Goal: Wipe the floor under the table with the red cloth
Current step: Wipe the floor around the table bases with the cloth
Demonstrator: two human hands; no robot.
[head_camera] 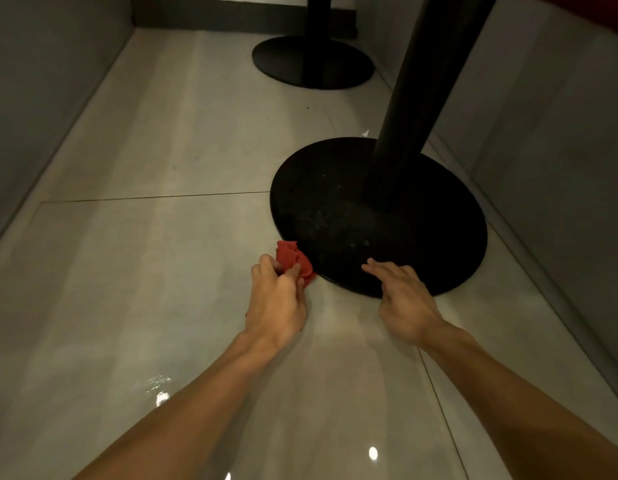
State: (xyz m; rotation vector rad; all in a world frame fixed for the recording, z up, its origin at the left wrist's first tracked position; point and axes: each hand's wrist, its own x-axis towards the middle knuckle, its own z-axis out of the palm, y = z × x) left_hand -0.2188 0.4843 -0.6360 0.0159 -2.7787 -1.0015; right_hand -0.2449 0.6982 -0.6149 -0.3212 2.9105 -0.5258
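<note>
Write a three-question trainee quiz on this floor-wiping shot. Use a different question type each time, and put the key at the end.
1. Fill in: the red cloth is gripped by the ___ hand.
2. True or false: a second round base stands beyond the near base.
3. The fingers of the right hand rest on: A) the red cloth, B) the near base, C) the second round base.

Key: 1. left hand; 2. true; 3. B
</note>
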